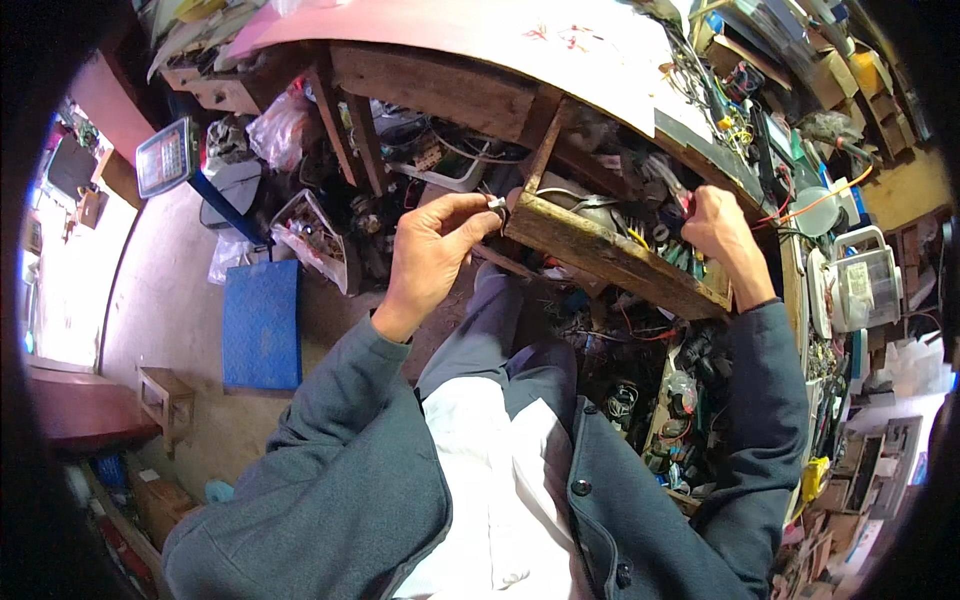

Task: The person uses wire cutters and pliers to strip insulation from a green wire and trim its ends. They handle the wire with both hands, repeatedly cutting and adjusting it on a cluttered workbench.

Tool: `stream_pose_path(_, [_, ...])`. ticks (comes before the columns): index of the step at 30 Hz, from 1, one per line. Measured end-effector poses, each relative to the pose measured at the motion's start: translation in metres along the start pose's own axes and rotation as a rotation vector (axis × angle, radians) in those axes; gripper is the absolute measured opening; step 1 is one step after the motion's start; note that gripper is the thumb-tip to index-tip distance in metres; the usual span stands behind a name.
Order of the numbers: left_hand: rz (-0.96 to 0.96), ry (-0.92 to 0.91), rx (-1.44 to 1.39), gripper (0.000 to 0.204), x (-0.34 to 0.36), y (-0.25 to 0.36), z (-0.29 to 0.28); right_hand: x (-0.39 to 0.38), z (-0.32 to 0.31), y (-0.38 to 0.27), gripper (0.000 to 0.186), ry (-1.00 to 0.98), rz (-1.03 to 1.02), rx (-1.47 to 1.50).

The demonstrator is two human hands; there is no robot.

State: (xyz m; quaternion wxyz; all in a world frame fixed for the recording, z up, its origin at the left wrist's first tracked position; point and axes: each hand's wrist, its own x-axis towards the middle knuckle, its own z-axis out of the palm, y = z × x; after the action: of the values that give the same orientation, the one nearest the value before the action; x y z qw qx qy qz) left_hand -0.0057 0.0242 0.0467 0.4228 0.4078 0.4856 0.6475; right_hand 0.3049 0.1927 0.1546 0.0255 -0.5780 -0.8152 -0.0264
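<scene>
Left hand (440, 250) at the near left corner of the wooden drawer (615, 255), thumb and forefinger pinched shut on one small white piece (497, 203), just beside that corner! Right hand (715, 228) over the drawer's right end, fingers wrapped around one red-handled tool (670, 180), its tip pointing away over the drawer's contents, too jumbled to count.

Two hands, one drawer, and well left of it one blue platform (262, 325) and, beyond that, one small wooden stool (168, 400).

Edges now: the drawer's front panel runs between the hands, the pink tabletop (450, 35) bounds its far side, and there's open floor (165, 290) off to its left, past the blue platform.
</scene>
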Motion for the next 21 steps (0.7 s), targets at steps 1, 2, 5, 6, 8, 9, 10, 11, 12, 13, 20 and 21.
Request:
stream_pose_path(1, [0.027, -0.013, -0.013, 0.022, 0.004, -0.002, 0.004, -0.004, -0.005, 0.009, 0.017, 0.079, -0.149, -0.016])
stream_pose_path(2, [0.057, -0.013, -0.022, 0.023, 0.009, -0.005, 0.007, -0.011, -0.027, -0.005, 0.018, -0.045, -0.179, 0.125])
stream_pose_path(5, [0.127, -0.040, -0.077, 0.024, 0.031, -0.015, 0.023, -0.038, -0.036, -0.021, 0.024, -0.385, -0.174, 0.779])
stream_pose_path(6, [0.109, -0.065, -0.039, 0.024, 0.036, -0.010, 0.028, -0.045, -0.036, -0.028, 0.025, -0.485, -0.095, 0.711])
stream_pose_path(8, [0.151, -0.078, -0.039, 0.022, 0.053, -0.015, 0.044, -0.059, -0.031, -0.043, 0.021, -0.539, -0.023, 0.613])
stream_pose_path(9, [0.158, -0.096, 0.006, 0.021, 0.061, -0.013, 0.053, -0.064, -0.018, -0.042, 0.017, -0.497, -0.026, 0.583])
stream_pose_path(10, [0.181, -0.091, 0.066, 0.021, 0.067, -0.015, 0.059, -0.065, -0.006, -0.046, 0.020, -0.448, -0.067, 0.700])
stream_pose_path(11, [0.194, -0.104, 0.132, 0.021, 0.074, -0.015, 0.065, -0.068, -0.014, -0.047, 0.031, -0.581, 0.125, 0.783])
stream_pose_path(12, [0.203, -0.095, 0.162, 0.020, 0.080, -0.021, 0.070, -0.072, -0.012, -0.046, 0.042, -0.585, 0.128, 0.872])
stream_pose_path(13, [0.207, -0.082, 0.196, 0.019, 0.083, -0.024, 0.074, -0.077, -0.004, -0.044, 0.055, -0.595, 0.127, 0.965])
stream_pose_path(20, [0.567, 0.027, 0.396, 0.022, 0.074, -0.031, 0.075, -0.107, 0.027, -0.071, 0.052, -0.777, 0.199, 1.598])
stream_pose_path(21, [0.592, 0.036, 0.448, 0.022, 0.072, -0.032, 0.074, -0.108, 0.030, -0.078, 0.049, -0.768, 0.194, 1.700])
